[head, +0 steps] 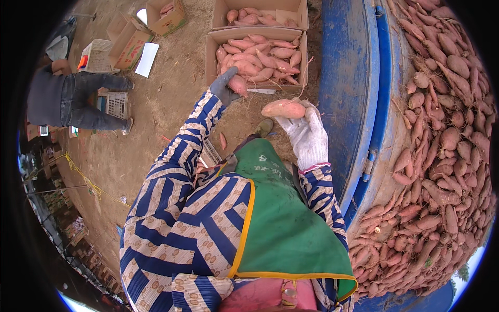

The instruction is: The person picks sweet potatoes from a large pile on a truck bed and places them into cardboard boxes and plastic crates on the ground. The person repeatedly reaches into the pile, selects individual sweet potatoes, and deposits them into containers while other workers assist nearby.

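My left hand [223,89], in a dark grey glove, grips a reddish sweet potato [237,85] at the near left corner of an open cardboard box [257,33]. Many sweet potatoes [266,61] fill that box in a heap. In a white knitted glove, my right hand [306,130] holds another sweet potato [284,109] by one end, with thin roots trailing from it. This one hangs in front of the box, close to the blue metal side of a truck bed [343,97].
On the right a large pile of sweet potatoes [440,187] covers the truck bed. A second box [259,4] with sweet potatoes adjoins the first. At left a person [78,97] bends among plastic crates [117,104] and cartons [130,46]. One small sweet potato [223,141] lies on the ground.
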